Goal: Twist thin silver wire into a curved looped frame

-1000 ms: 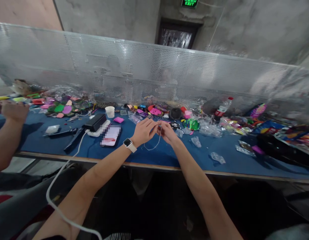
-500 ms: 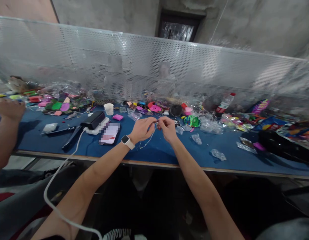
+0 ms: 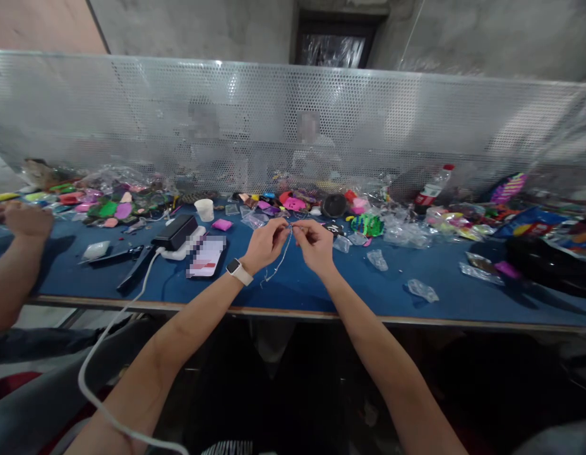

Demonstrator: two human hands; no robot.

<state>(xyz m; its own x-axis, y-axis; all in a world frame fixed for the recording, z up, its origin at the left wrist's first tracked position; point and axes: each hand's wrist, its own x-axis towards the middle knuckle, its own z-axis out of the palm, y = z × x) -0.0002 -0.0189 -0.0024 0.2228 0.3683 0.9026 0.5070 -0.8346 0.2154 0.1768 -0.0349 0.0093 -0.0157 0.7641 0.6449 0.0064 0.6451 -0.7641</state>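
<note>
Over the blue table [image 3: 321,291] my left hand [image 3: 264,243] and my right hand [image 3: 314,243] meet, fingertips pinched together on a thin silvery chain [image 3: 278,265]. The chain hangs down from between the fingers toward the table top. A white watch [image 3: 237,270] sits on my left wrist. Both hands hover just above the cloth, near small clear plastic bags [image 3: 378,259].
A phone [image 3: 206,255] and a black box [image 3: 177,232] with a white cable [image 3: 113,328] lie to the left. Colourful small items [image 3: 293,203], a white cup [image 3: 206,209] and a bottle [image 3: 430,191] line the perforated metal screen [image 3: 293,126]. Another person's arm [image 3: 13,253] rests at far left.
My hands stayed pinched together on the chain; its loop swung left and now dangles straighter. The view shifted slightly.
</note>
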